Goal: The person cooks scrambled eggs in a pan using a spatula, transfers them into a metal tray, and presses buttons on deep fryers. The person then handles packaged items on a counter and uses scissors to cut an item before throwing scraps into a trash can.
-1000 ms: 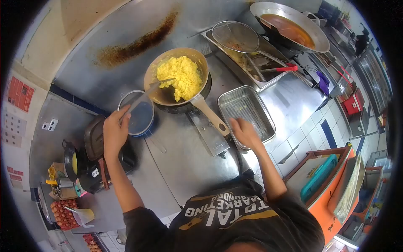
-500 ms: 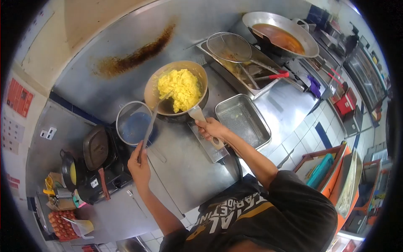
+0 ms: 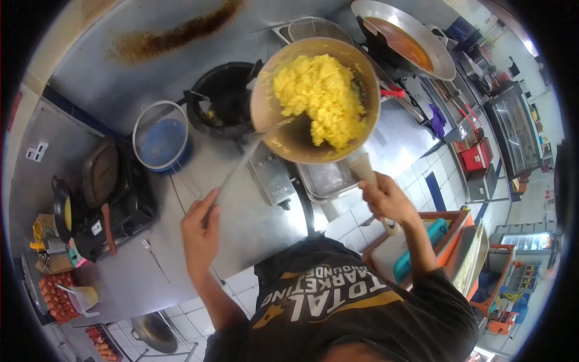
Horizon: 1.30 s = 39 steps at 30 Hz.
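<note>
My right hand [image 3: 389,198] is wrapped round the beige handle of a frying pan [image 3: 263,99]. The pan is lifted and holds a heap of yellow scrambled eggs [image 3: 325,90]. In my left hand [image 3: 201,232] is the long handle of a metal turner [image 3: 238,172]; its far end lies in the pan beside the eggs, its blade partly hidden. A black gas burner [image 3: 226,96], with nothing on its grate, stands left of the pan. Below the pan, a rectangular metal mesh tray [image 3: 329,181] is partly covered by it.
A strainer over a blue bowl [image 3: 160,136] sits on the left of the steel counter. A wok of brown liquid [image 3: 401,45] stands at the back right. At far left are a square grill pan [image 3: 101,172] and a tray of eggs [image 3: 58,295]. A fork [image 3: 155,259] lies nearby.
The frying pan has come up off the burner and moved right, closer to me, over the mesh tray. My right hand moved with it, and the turner stays in the pan. The view has shifted.
</note>
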{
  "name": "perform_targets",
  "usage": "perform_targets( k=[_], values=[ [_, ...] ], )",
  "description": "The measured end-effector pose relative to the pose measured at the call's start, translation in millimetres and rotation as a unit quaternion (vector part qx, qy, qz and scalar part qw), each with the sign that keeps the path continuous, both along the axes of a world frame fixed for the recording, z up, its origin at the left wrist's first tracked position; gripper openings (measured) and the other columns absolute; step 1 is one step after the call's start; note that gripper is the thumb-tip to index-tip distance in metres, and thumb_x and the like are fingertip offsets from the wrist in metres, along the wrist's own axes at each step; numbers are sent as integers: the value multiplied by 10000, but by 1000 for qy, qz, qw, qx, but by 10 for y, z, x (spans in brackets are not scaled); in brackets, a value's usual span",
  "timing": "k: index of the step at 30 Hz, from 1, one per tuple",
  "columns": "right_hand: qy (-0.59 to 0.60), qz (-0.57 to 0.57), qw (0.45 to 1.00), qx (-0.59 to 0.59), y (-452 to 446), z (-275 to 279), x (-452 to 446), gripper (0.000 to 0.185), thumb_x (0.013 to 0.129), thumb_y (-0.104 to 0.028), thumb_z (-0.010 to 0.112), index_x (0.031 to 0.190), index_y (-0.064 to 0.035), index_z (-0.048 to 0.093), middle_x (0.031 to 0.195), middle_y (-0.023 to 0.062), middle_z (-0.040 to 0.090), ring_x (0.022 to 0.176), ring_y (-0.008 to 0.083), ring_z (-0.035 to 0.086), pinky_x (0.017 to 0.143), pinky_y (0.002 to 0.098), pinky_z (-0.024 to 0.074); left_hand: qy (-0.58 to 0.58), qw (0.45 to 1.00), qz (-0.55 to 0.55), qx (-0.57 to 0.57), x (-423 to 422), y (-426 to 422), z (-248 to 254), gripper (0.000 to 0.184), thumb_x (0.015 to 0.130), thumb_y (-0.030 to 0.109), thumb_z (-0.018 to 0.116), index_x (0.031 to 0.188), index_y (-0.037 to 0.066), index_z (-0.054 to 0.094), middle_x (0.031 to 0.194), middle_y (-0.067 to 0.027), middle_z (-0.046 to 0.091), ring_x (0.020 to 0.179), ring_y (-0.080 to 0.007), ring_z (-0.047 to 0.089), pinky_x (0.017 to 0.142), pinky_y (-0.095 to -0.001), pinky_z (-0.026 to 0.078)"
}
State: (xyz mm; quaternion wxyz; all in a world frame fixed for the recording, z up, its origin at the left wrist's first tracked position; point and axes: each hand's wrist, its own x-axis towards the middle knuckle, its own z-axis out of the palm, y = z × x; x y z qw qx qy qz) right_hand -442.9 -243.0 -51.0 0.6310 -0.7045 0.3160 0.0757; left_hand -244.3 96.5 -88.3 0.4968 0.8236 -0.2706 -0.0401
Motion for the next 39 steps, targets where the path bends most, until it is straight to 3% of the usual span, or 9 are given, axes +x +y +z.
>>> perform_targets(
  k=[3, 12, 19, 25, 29, 31, 32, 34, 39],
  values=[
    [46, -23, 997, -65, -79, 174, -302, 222, 1029, -252, 531, 968, -44, 486, 640, -42, 428, 416, 53, 384, 359, 247, 357, 75, 996, -21, 41, -251, -304, -102, 312, 927, 76, 619, 1231, 22, 666, 747, -96, 525, 649, -169, 485, 604, -302, 411],
    [125, -17, 981, -147, -270, 92, -735, 222, 1016, -225, 539, 953, -15, 503, 658, -11, 471, 441, 85, 467, 389, 266, 404, 161, 986, -33, -27, -628, -851, -561, 301, 937, 128, 631, 1216, 25, 677, 908, -160, 675, 776, -255, 636, 725, -357, 492],
    [118, 69, 932, -335, -411, 106, -728, 286, 991, -241, 582, 867, 13, 537, 634, 23, 508, 480, 106, 504, 425, 302, 412, 162, 986, -3, -40, -711, -905, -641, 302, 937, 127, 628, 1210, 5, 674, 975, -197, 701, 845, -286, 675, 763, -365, 502],
    [100, 122, 918, -364, -413, -119, -771, 307, 979, -250, 594, 856, 29, 560, 622, 43, 517, 511, 129, 512, 478, 332, 431, 214, 976, 15, -30, -711, -1072, -817, 309, 946, 149, 616, 1211, 1, 670, 1002, -224, 704, 845, -313, 685, 782, -375, 511],
    [82, 131, 901, -405, -425, -130, -799, 325, 973, -256, 601, 862, 47, 569, 615, 89, 539, 530, 155, 537, 513, 357, 450, 163, 986, 16, -11, -735, -1134, -836, 314, 952, 164, 611, 1216, 4, 669, 1025, -240, 703, 856, -337, 695, 786, -389, 517],
    [90, 96, 898, -419, -363, -32, -787, 321, 964, -239, 607, 877, 68, 567, 629, 179, 573, 538, 262, 584, 533, 396, 455, 181, 983, 13, -18, -732, -1161, -900, 315, 952, 167, 613, 1217, 5, 669, 1038, -242, 703, 866, -345, 696, 789, -392, 518],
    [91, 95, 897, -423, -354, -33, -788, 321, 964, -239, 607, 877, 68, 567, 629, 179, 573, 538, 262, 584, 533, 396, 455, 177, 984, 12, -30, -719, -1165, -952, 315, 954, 168, 612, 1217, 3, 668, 1046, -241, 703, 872, -343, 697, 794, -388, 519],
    [55, 85, 867, -488, -320, -48, -816, 309, 955, -219, 609, 874, 75, 557, 677, 265, 594, 616, 430, 609, 570, 450, 457, 176, 983, 11, -46, -668, -1199, -967, 314, 957, 168, 611, 1217, 1, 668, 1053, -240, 704, 878, -340, 697, 800, -384, 519],
    [46, 92, 853, -512, -140, -36, -731, 275, 935, -173, 631, 840, 63, 528, 732, 317, 590, 735, 522, 581, 609, 500, 453, 156, 987, 9, -45, -626, -1223, -986, 310, 963, 153, 601, 1217, -15, 660, 1021, -237, 712, 887, -306, 710, 788, -369, 529]
  ],
)
